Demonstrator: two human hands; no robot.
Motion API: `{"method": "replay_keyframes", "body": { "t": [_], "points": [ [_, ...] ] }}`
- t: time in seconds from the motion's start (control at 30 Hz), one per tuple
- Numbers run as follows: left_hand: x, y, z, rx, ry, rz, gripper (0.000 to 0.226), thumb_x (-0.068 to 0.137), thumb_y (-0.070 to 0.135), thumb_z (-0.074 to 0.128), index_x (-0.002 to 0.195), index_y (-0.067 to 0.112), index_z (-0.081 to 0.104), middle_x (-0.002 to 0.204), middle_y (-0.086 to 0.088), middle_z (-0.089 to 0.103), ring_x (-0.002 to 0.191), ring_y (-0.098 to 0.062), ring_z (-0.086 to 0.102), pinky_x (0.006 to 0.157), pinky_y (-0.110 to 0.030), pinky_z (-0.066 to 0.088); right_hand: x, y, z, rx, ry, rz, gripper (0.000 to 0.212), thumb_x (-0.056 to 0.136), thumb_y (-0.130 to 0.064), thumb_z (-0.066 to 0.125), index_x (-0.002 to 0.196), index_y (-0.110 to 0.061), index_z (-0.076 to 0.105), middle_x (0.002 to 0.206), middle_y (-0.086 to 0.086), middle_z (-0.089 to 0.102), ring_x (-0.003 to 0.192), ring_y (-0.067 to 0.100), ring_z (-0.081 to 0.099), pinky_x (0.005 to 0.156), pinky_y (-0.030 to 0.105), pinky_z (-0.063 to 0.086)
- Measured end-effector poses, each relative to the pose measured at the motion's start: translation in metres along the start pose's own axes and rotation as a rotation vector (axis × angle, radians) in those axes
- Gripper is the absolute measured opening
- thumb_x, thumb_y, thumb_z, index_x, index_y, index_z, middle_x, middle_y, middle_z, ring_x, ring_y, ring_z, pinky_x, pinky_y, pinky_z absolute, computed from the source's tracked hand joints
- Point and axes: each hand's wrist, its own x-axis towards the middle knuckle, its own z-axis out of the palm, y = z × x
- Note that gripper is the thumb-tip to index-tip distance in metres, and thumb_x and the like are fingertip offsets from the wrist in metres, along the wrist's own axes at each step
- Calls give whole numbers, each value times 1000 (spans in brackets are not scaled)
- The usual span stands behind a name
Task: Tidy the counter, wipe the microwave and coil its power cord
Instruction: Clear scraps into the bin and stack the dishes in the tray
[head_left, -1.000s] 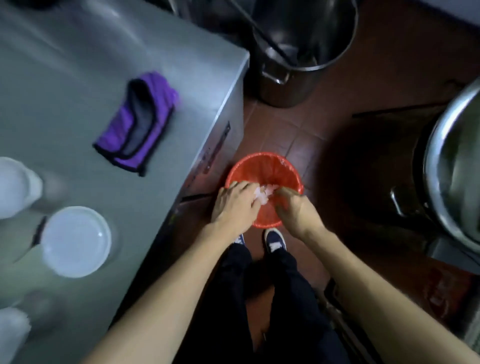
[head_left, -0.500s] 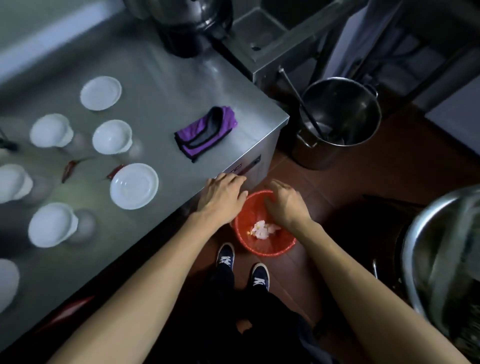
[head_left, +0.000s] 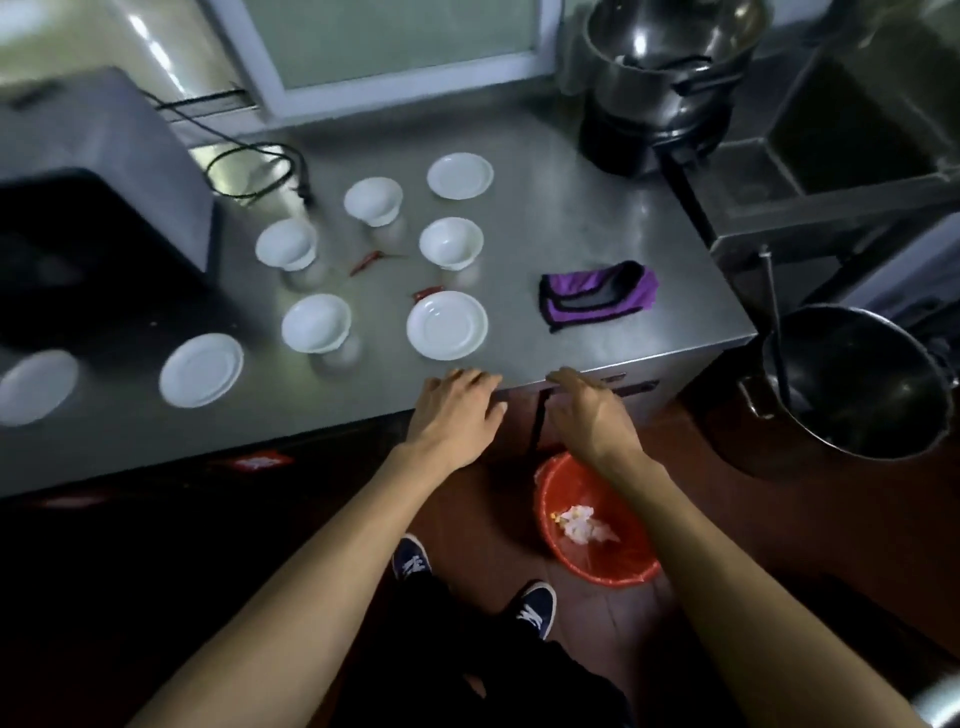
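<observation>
Steel counter (head_left: 571, 218): carries the microwave (head_left: 98, 208) at its far left corner. The power cord (head_left: 254, 171) lies uncoiled in a loose loop just beside the microwave, toward the back wall. White plates and cups stand scattered mid-counter, with two red chillies (head_left: 369, 261) among them. A purple cloth (head_left: 597, 296) lies folded near the right edge. An orange bin (head_left: 597, 525) on the floor below holds crumpled scraps. Left hand (head_left: 457, 410) and right hand (head_left: 592, 415) hover at the front edge, fingers relaxed, gripping nothing. Judgement: clearing continues. Recommended: collect the chillies first, then stack plates and nest cups together, freeing space before the cloth goes to the microwave.
</observation>
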Motion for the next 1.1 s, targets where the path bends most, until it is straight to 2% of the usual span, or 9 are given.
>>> {"method": "replay_keyframes", "body": {
  "t": [0.13, 0.5, 0.67, 0.87, 1.1],
  "points": [
    [-34, -52, -9, -18, 42, -140, 45, 101, 41, 47, 141, 23, 50, 139, 3, 56, 129, -21, 48, 103, -42, 40, 18, -44, 31, -4, -63, -128, 38, 92, -17, 60, 129, -11, 61, 129, 10, 64, 112, 33, 63, 94, 46, 52],
    [-146, -212, -22, -110, 134, -457, 43, 97, 40, 52, 135, 21, 56, 133, -1, 62, 123, -24, 53, 101, -43, 43, 45, -199, 138, -45, -261, -412, 38, 93, -19, 63, 130, -12, 60, 131, 8, 63, 120, 31, 58, 99, 42, 47],
    [-196, -289, -28, -156, 161, -568, 44, 97, 39, 50, 137, 18, 55, 136, -2, 59, 124, -25, 51, 99, -43, 42, 41, -278, 191, -88, -329, -474, 39, 93, -21, 63, 131, -14, 60, 131, 5, 63, 119, 30, 59, 98, 44, 48],
    [-251, -372, -37, -210, 189, -663, 45, 101, 39, 46, 142, 19, 49, 143, -1, 52, 130, -22, 45, 108, -44, 36, 36, -363, 252, -87, -363, -532, 40, 89, -16, 67, 128, -10, 62, 128, 9, 65, 118, 32, 60, 99, 46, 49],
    [-296, -438, -53, -236, 213, -730, 47, 102, 41, 45, 146, 22, 44, 147, 0, 48, 136, -21, 40, 111, -42, 31, 26, -438, 300, -83, -406, -586, 39, 89, -19, 66, 128, -12, 62, 129, 6, 65, 118, 30, 60, 99, 47, 49]
  ]
}}
